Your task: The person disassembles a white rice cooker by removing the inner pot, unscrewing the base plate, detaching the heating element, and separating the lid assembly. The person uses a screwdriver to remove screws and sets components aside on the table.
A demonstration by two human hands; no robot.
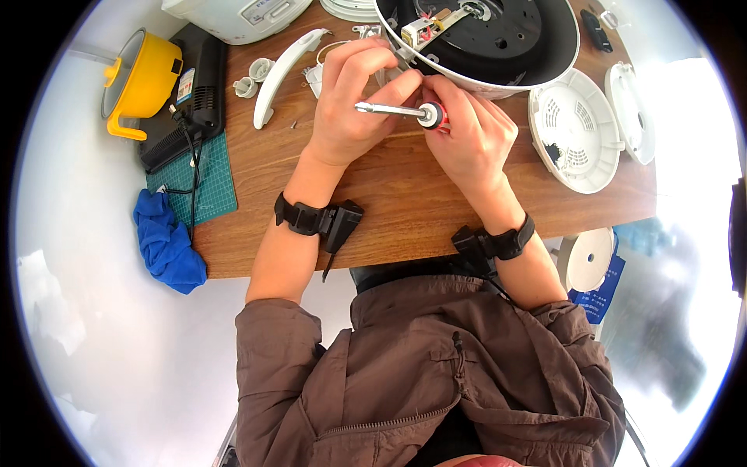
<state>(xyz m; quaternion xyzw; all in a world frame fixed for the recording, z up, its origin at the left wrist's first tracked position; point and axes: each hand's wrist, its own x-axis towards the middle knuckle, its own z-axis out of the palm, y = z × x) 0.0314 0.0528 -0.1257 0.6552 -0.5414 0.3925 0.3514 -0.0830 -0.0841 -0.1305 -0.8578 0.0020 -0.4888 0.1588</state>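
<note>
My right hand [476,138] is closed around a screwdriver [389,109] with a red and black handle; its metal shaft points left, across my left hand. The left hand [352,105] has its fingers curled at the near left edge of a white appliance body [498,84] like a rice cooker's, and what they pinch is hidden. Both hands' fingertips meet close together at that edge. The body lies tipped open toward me, with a dark inside and a metal bracket [443,25] with wires in it.
Left of my hands lie a curved white handle [285,76], small white round parts [246,87] and a tiny screw-like piece [293,124]. A vented white cover [577,132] and another white lid [632,113] sit right. Far left are a yellow pot [144,82], green mat [204,183] and blue cloth [165,241].
</note>
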